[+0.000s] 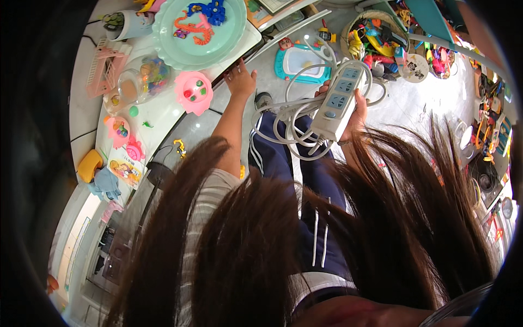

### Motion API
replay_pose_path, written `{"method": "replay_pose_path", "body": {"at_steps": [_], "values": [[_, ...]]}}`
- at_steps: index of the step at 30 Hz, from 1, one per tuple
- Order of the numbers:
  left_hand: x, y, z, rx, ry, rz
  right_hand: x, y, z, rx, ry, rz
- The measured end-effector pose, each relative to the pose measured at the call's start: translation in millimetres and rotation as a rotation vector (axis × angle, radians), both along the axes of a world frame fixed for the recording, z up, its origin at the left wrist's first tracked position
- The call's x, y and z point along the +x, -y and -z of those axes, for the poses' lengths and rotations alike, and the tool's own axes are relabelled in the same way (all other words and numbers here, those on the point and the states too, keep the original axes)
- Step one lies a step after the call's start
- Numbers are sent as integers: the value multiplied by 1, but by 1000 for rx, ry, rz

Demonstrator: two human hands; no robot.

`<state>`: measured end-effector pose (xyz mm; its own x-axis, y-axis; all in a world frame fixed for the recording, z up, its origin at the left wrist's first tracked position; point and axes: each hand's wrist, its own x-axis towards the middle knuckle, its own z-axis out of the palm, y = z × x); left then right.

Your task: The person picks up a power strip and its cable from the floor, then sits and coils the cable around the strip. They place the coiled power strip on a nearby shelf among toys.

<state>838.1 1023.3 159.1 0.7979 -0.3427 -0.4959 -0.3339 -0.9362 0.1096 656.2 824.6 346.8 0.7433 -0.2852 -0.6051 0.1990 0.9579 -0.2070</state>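
My right hand (pixel 356 114) grips a white power strip (pixel 337 100) with pale blue socket panels, its face turned up to the camera. The strip's white cable (pixel 290 118) hangs in loose loops around it and over my dark blue trousers. My left hand (pixel 241 79) reaches to the edge of the white table, fingers apart; its fingertips are at the dark gap under the tabletop, and I see nothing held in it. Near it on the table are a pink scalloped bowl (pixel 194 104) with small red and green pieces and a large mint-green basin (pixel 196 59) with blue and orange toys.
On the floor ahead lie a turquoise-framed drawing board (pixel 282 65) and a woven basket (pixel 348 30) full of toys. Clear jars (pixel 141 81), a pink rack (pixel 107 69) and a picture book (pixel 127 167) are on the table. Long hair hides much of the lower view.
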Motion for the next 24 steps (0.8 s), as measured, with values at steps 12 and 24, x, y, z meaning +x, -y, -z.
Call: {"method": "replay_pose_path", "body": {"at_steps": [12, 24], "values": [[-29, -9, -6, -121, 82, 225, -25, -13, 10, 249, 267, 139], [-33, -6, 7, -260, -161, 108, -24, -22, 21, 167, 347, 220]]}}
